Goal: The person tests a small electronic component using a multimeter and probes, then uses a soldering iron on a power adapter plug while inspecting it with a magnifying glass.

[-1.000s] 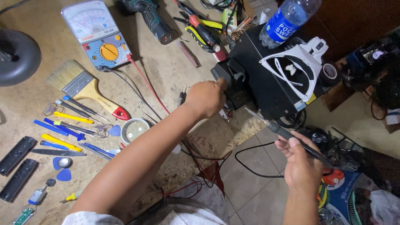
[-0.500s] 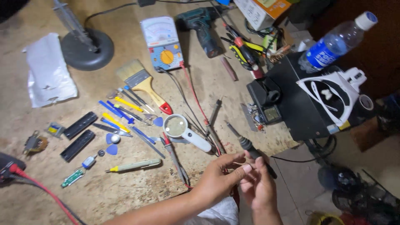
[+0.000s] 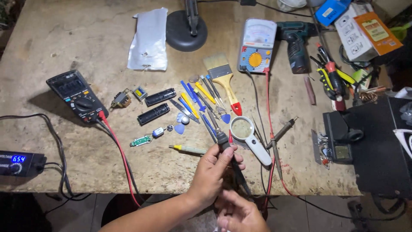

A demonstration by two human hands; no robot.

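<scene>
Workbench, worn wood top, head view. Left to right: small power supply unit with lit blue display at the front-left edge, black digital multimeter with red lead behind it, silver foil bag and round black lamp base toward the back edge. Mid-table clutter: pry tools, picks, paintbrush, analog meter, magnifying glass.

Left hand over the front edge, fingers wrapped around the black soldering iron. Iron's long axis runs tip-away: tip points toward the back edge among the pry tools, handle and cord trail back toward the body. Right hand just below and nearer the body, off the front edge; fingers curled near the cord end, cannot tell if gripping. Left hand nearer the tip.

Right side: cordless drill, pliers, black box unit at the right edge. Little free surface around the tip.
</scene>
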